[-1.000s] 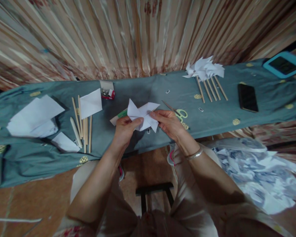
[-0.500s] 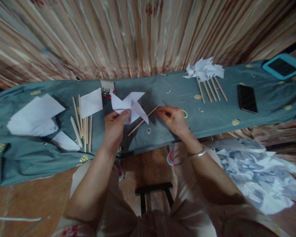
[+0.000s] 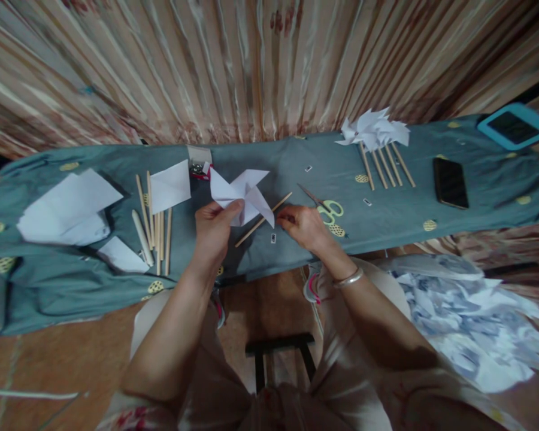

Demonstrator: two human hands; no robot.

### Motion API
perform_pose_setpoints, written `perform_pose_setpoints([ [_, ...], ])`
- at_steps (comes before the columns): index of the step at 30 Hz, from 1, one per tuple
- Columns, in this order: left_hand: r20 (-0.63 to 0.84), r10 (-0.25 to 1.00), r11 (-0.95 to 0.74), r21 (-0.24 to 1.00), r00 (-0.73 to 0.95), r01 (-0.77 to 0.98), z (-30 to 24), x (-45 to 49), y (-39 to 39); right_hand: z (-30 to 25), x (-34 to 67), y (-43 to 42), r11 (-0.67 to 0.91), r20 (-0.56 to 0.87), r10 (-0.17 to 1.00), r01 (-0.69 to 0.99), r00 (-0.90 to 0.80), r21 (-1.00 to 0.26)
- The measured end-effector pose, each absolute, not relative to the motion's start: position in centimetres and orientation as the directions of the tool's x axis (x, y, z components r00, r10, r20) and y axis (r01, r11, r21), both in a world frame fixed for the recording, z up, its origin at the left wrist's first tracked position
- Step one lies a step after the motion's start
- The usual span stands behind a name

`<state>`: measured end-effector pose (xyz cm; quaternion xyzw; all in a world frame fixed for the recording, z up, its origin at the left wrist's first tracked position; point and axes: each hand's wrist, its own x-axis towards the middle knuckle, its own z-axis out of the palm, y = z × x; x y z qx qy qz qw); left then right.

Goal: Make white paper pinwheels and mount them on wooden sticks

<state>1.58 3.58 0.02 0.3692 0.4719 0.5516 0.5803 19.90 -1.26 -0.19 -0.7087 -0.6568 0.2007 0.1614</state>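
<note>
My left hand (image 3: pixel 213 230) is closed on a folded white paper pinwheel (image 3: pixel 241 193), held just above the grey-green cloth of the table (image 3: pixel 296 245). A thin wooden stick (image 3: pixel 264 219) lies slanted on the cloth under the pinwheel. My right hand (image 3: pixel 303 226) rests on the cloth just right of the stick, fingers curled and pinched near the pinwheel's lower tip; what they hold, if anything, is too small to make out.
Green-handled scissors (image 3: pixel 327 208) lie right of my right hand. Several sticks (image 3: pixel 158 230) and white paper sheets (image 3: pixel 69 206) lie at left. Finished pinwheels on sticks (image 3: pixel 377 140), a black phone (image 3: pixel 450 182) and a blue-cased device (image 3: pixel 515 124) are at right. Paper scraps (image 3: pixel 467 323) cover the floor.
A second ago both hands held the pinwheel. My right hand let go, and the left moved the pinwheel left and up, uncovering the stick. My right hand then shifted left toward the stick.
</note>
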Motion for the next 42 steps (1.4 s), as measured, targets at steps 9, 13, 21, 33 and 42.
perform_pose_setpoints([
  [9,-0.158,0.987,0.143,0.954,-0.039,-0.265,0.0,1.7,3.3,-0.4,19.9,-1.5,-0.048,-0.063,0.998,0.868,0.019,-0.494],
  [13,-0.157,0.987,0.141,0.954,-0.039,-0.266,0.0,1.7,3.3,-0.6,19.8,-1.3,-0.087,-0.06,0.996,0.87,0.066,-0.486],
  [21,-0.155,0.987,0.138,0.95,-0.039,-0.279,-0.1,1.7,3.3,-0.3,19.8,-1.4,-0.09,-0.084,0.995,0.877,0.057,-0.472],
  [33,-0.141,0.99,0.13,0.964,-0.03,-0.233,0.0,1.9,3.2,0.4,19.3,-2.5,0.04,-0.12,0.989,0.928,-0.091,-0.371],
  [42,-0.077,0.995,0.072,0.994,-0.056,-0.082,0.0,2.0,3.1,0.9,21.4,-3.1,0.013,0.133,0.986,0.745,0.102,-0.667],
])
